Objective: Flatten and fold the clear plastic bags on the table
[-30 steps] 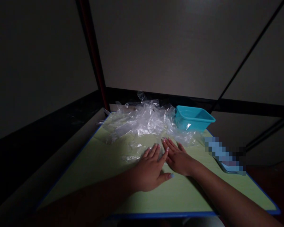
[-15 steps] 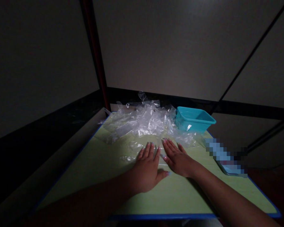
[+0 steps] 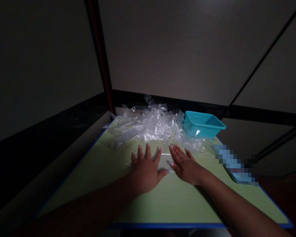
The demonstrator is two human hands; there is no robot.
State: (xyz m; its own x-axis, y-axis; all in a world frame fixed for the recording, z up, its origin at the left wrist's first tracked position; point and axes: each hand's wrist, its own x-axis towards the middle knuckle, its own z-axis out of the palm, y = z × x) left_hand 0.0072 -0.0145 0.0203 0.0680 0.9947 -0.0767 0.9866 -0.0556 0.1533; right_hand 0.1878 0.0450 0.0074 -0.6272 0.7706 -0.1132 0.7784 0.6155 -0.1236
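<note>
- Since the earlier frame, my left hand [image 3: 145, 172] has been sliding leftward, away from my right hand [image 3: 187, 168], and its fingers are now fanning wider; my right hand is staying put.
- Neither hand is gripping anything: the left is lying palm down with its fingers spread apart, while the right is resting flat, its fingers nearly together and its thumb standing off.
- A clear plastic sheet [image 3: 165, 158] is lying flat on the green table [image 3: 182, 204], showing in the gap between my hands and seemingly running under the left palm.
- Its long axis is apparently running sideways, across the line of my fingers, though I am losing its edges against the table.
- My left hand is covering more of it; my right fingers are sitting just beside or on its right part, and I cannot tell which.
- The sheet is looking thin, see-through and fairly smooth, a bright line catching the light.
- Beyond the fingertips, a crumpled plastic pile [image 3: 155, 123] is spreading toward the turquoise tub [image 3: 202, 131].
</note>
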